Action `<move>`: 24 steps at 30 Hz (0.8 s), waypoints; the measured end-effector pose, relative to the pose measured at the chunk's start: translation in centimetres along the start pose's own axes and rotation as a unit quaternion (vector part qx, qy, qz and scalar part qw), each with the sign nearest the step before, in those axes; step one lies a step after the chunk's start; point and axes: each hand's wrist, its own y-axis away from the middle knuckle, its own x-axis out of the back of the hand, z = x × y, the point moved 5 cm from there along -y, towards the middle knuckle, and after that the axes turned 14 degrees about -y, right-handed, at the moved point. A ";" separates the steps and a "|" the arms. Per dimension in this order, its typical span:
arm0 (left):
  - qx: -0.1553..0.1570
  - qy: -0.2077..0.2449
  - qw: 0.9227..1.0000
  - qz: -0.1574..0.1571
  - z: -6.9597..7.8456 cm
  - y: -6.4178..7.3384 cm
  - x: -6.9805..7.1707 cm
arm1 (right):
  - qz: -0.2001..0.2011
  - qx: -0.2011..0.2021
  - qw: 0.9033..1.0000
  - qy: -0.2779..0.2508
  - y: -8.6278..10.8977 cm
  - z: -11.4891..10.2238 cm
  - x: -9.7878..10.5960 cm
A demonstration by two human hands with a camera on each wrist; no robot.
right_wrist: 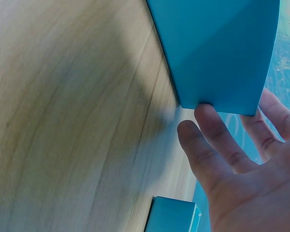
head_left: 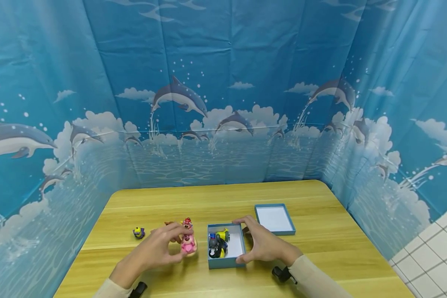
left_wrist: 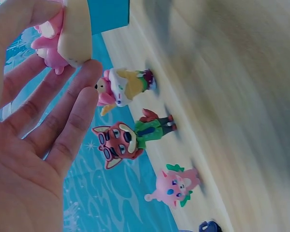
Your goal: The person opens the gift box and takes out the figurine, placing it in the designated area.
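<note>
My left hand [head_left: 158,244] holds a pink bear figurine [head_left: 188,245] by its edges, just left of the open blue box [head_left: 226,263]. In the left wrist view the figurine's beige back [left_wrist: 78,36] faces the table side, with the thumb on top. My right hand [head_left: 266,245] grips the box's right side, thumb at the near corner and fingers at the far one; fingertips touch the blue wall [right_wrist: 217,53] in the right wrist view. Inside the box, toward its left, lie a yellow toy [head_left: 222,235] and several dark toy figures [head_left: 215,245].
A blue lid [head_left: 275,219] with a white inside lies behind the right hand. A purple-and-yellow toy [head_left: 138,232] stands at left. Beyond the left hand stand a fox figurine [left_wrist: 130,140], a pink figurine with green parts [left_wrist: 174,186] and a pink figurine in white and yellow [left_wrist: 123,88].
</note>
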 end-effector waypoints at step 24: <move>0.034 0.003 0.998 -0.047 -0.9 1.5 -1.4 | 0.002 -0.006 1.000 0.000 0.1 0.1 -0.1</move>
